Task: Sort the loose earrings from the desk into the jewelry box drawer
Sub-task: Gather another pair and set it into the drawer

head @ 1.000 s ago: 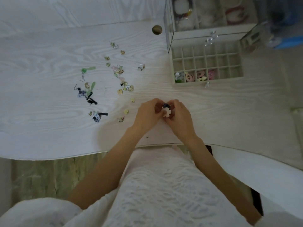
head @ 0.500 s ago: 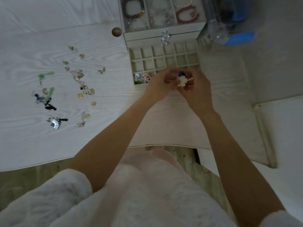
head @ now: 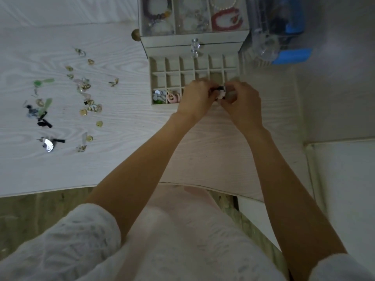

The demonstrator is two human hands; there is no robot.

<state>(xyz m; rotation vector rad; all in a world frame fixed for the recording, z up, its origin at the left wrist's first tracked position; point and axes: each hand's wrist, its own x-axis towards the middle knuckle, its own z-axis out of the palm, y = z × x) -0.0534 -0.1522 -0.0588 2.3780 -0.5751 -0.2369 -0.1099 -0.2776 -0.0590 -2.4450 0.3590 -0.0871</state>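
Both our left hand (head: 195, 98) and right hand (head: 242, 102) pinch the earring (head: 220, 93) over the drawer (head: 160, 75), twelve o'clock; it looks light and fragile, so we pinch its edges.

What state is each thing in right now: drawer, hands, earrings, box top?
Drawer: pulled open, front-left cells filled, back rows look empty.
Left hand: pinching the flower earring.
Right hand: pinching the same earring.
Flower earring: held over the drawer's front row.
Loose earrings: scattered on the desk.
Box top: bracelets inside.

Pale matt wood-grain desk (head: 125, 151), clear glossy drawer knob (head: 195, 47)
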